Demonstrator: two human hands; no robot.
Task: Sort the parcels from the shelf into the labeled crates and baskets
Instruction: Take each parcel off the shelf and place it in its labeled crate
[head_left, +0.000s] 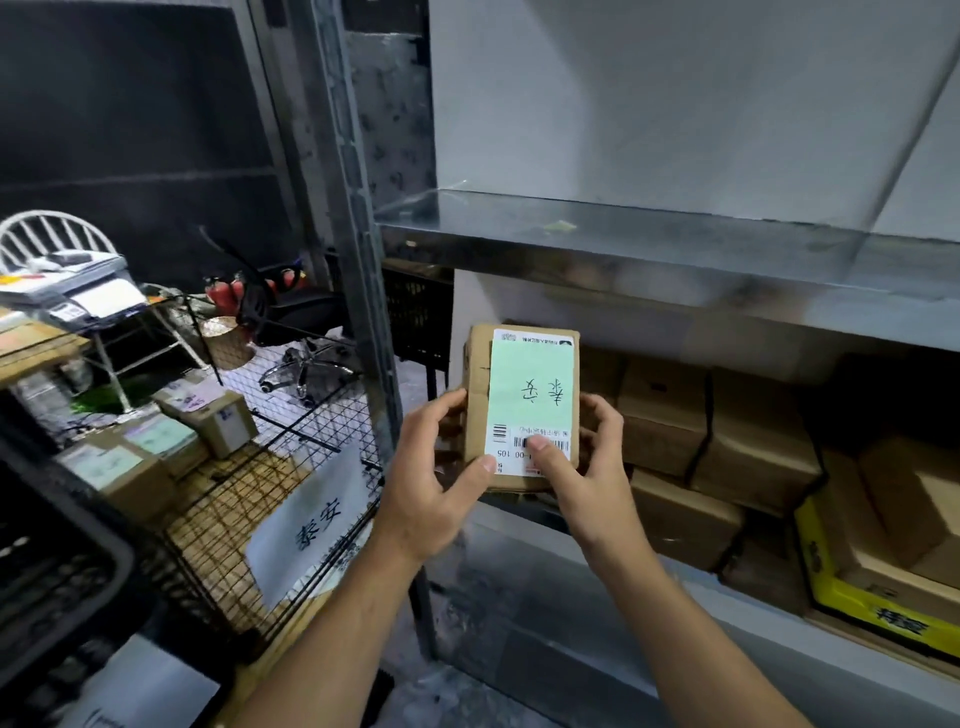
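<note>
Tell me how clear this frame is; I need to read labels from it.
Head view: the held parcel is sharp and evenly lit, its green label legible, though the right hand covers part of a barcode; head view again, the stacked boxes under the shelf sit soft in shadow, the shelf post bows from wide-angle distortion, the far left is dark.

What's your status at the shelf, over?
Left hand and right hand gripping parcel, label up. Held in front of shelf, not yet binned. Wire basket lower left, past shelf post.
</note>
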